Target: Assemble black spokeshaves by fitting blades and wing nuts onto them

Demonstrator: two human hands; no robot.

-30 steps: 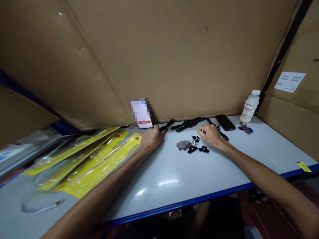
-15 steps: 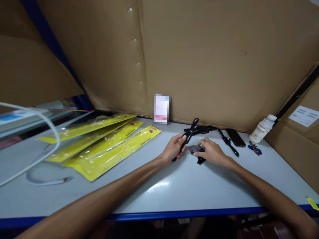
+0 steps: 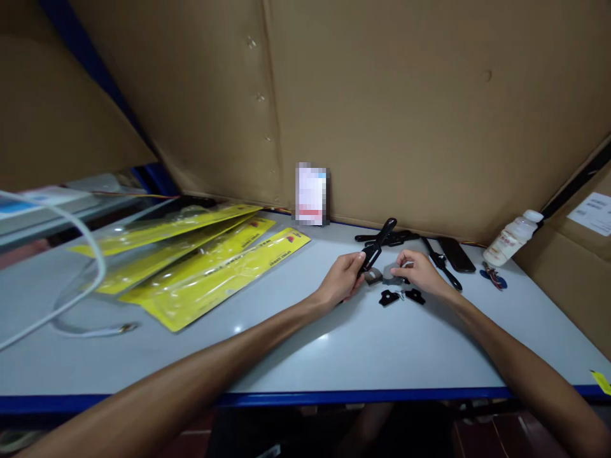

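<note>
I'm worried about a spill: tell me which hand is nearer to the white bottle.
Right. The right hand is left of the white bottle, with the dark phone between them; the left hand, holding a black tool, is farther left.

Tool (image 3: 382,238) glossy; tabletop (image 3: 286,369) smooth (shiny, too); wall (image 3: 382,114) matt cardboard.

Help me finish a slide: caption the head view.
Left hand grips a black spokeshave body; right hand is at a grey metal blade, near black plates.
</note>
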